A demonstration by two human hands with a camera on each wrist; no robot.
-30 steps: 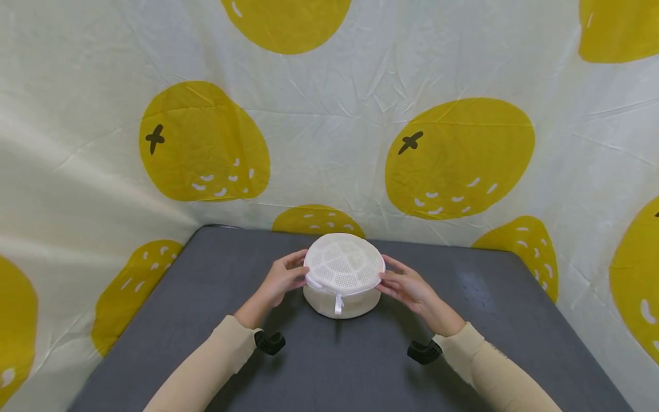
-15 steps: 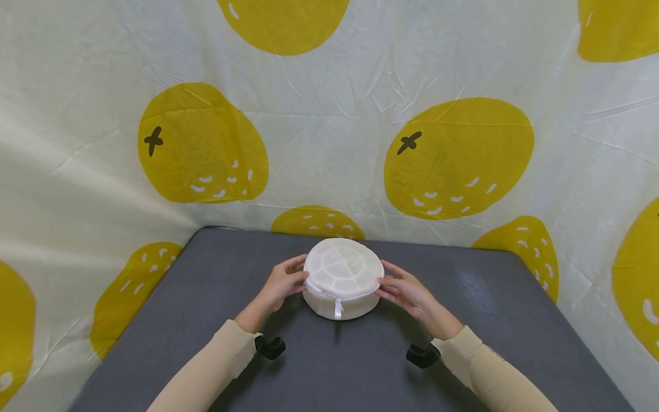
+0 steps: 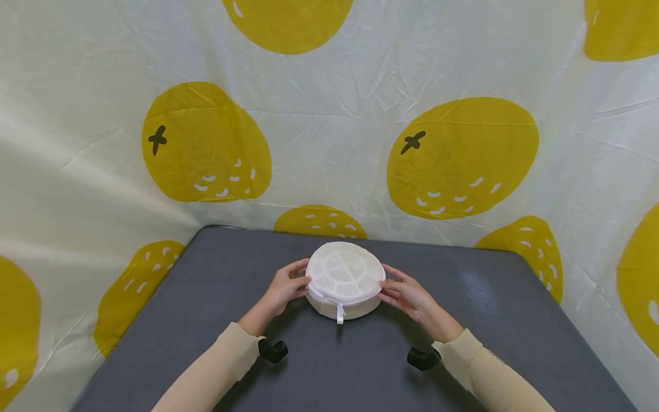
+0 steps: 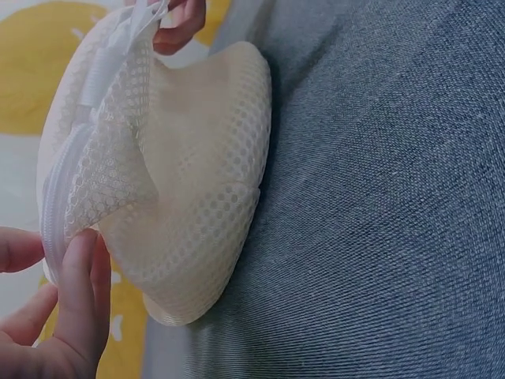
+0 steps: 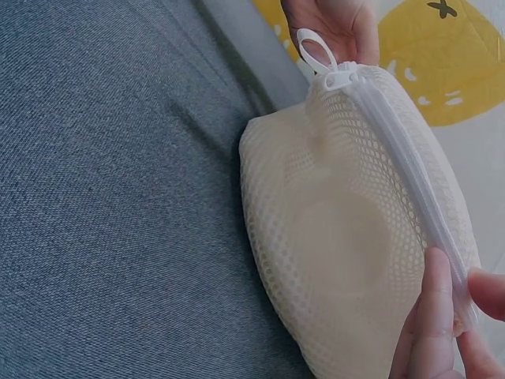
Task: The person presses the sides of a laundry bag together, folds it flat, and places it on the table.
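A round, cream-white mesh laundry bag (image 3: 344, 273) stands on the dark table in the head view. The white zip (image 5: 406, 162) runs along its top rim, with a looped pull (image 3: 340, 314) hanging at the front. On the left side, my left hand (image 3: 280, 288) pinches the zipped rim between thumb and fingers. My right hand (image 3: 412, 294) does the same on the right side. Seen from the left wrist, the mesh side wall (image 4: 197, 213) sags and folds under the rim. The right wrist view shows a pale round shape (image 5: 343, 241) through the mesh.
The dark grey cloth-covered table (image 3: 329, 366) extends around the bag. Behind it and to both sides hangs a white curtain (image 3: 329, 154) printed with yellow fruit. Black wrist cameras (image 3: 424, 357) sit under both cuffs.
The bag's top has come down a little and the bag looks flatter. Both hands have lowered slightly with the rim, keeping their hold.
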